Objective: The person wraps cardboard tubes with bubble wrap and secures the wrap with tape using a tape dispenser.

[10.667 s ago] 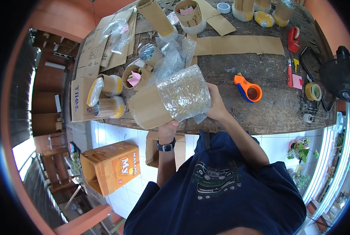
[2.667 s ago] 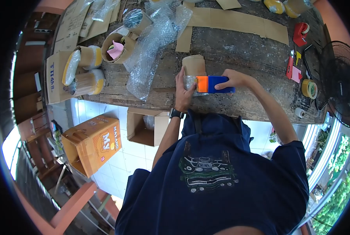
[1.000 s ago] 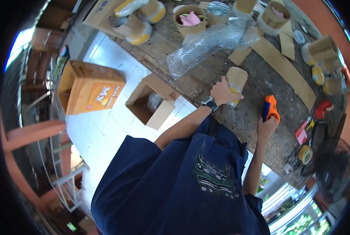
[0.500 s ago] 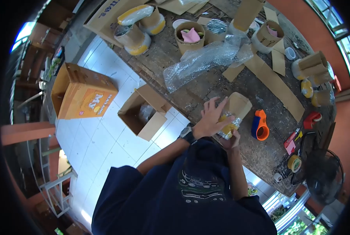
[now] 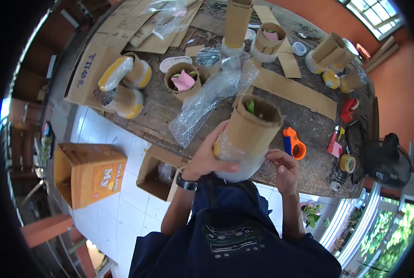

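My left hand point(image 5: 209, 155), with a dark watch on its wrist, grips a cardboard tube point(image 5: 251, 127) from the left side. The tube stands tilted near the front table edge, its open top facing me with green leaves point(image 5: 251, 106) inside. Clear plastic wrap point(image 5: 239, 164) covers its lower part, with some yellow showing at the left. My right hand point(image 5: 285, 169) is at the tube's lower right, fingers pinched together close to the wrap. Whatever is between those fingertips is too small to make out. An orange and blue tape dispenser point(image 5: 294, 143) lies just right of the tube.
Bubble wrap point(image 5: 211, 99) and a long cardboard strip point(image 5: 292, 90) lie on the worn table. Several wrapped tubes stand around, one with pink material point(image 5: 183, 81). A black fan point(image 5: 385, 160) is at right; an open box point(image 5: 158, 171) sits on the floor at left.
The tube has been raised and turned so its open top and the leaves show. My right hand has moved from under its base to its right side. The view has shifted.
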`<state>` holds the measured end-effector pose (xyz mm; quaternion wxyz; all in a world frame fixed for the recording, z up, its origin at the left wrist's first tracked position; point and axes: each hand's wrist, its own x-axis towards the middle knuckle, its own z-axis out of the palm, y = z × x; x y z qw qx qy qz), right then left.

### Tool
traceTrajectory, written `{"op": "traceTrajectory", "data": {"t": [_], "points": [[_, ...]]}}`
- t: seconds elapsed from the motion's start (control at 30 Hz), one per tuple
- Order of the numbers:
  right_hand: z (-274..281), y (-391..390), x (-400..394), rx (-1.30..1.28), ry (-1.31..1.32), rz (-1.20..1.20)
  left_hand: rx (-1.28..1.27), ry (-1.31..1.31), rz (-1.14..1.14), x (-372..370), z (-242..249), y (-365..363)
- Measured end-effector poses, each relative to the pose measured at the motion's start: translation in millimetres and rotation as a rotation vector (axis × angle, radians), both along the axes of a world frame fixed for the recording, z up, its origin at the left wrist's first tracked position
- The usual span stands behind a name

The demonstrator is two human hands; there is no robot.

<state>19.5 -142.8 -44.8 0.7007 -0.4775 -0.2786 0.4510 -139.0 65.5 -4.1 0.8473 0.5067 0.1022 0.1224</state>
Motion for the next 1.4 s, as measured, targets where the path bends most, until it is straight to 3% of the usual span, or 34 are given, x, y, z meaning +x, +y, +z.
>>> {"op": "traceTrajectory", "data": {"t": [0.1,0.2,0.33,0.43,0.47,0.57,0.6,0.7,0.73,0.87,0.97,1.07,1.2,1.3,1.37,1.4], "points": [[18,22,-23,0.073,0.142,-0.060,-0.151,-0.033,-0.215,-11,-18,27],[-20,29,-67,0.102,0.455,-0.040,-0.287,0.070,-0.277,-14,-21,19],[-58,46,-87,0.089,0.805,-0.007,0.186,0.548,-0.102,-24,-71,-14],[-74,49,-86,-0.126,0.943,-0.255,0.682,0.690,-0.120,-29,-56,-23],[-88,52,-81,-0.119,0.917,-0.259,0.750,0.563,-0.064,-30,-54,-21],[-95,60,-63,-0.313,0.438,-0.282,0.839,0.408,-0.042,-22,-21,-6],[-63,69,-62,-0.364,0.372,-0.336,0.810,0.384,-0.016,-19,-13,0],[39,73,-54,-0.186,0.289,-0.330,0.677,0.129,0.090,-9,12,31],[30,51,-41,-0.222,0.224,-0.245,0.390,0.057,0.055,-5,28,47],[46,85,-47,-0.166,-0.073,-0.230,0.002,0.051,-0.317,-11,-6,89],[-1,98,-71,-0.238,0.031,-0.074,-0.319,0.226,-0.234,-21,-53,65],[-24,123,-79,-0.478,0.190,0.036,-0.259,0.319,-0.128,-48,-88,58],[-54,139,-72,-0.434,0.004,0.362,0.160,0.413,0.104,-97,-119,74],[-61,171,-42,-0.539,-0.459,0.247,0.125,0.509,0.466,-118,-119,106],[-85,194,-6,-0.513,-0.808,0.113,0.173,0.342,0.739,-116,-124,135],[-84,208,9,-0.580,-0.948,0.036,0.318,0.344,0.765,-114,-121,153]]}}
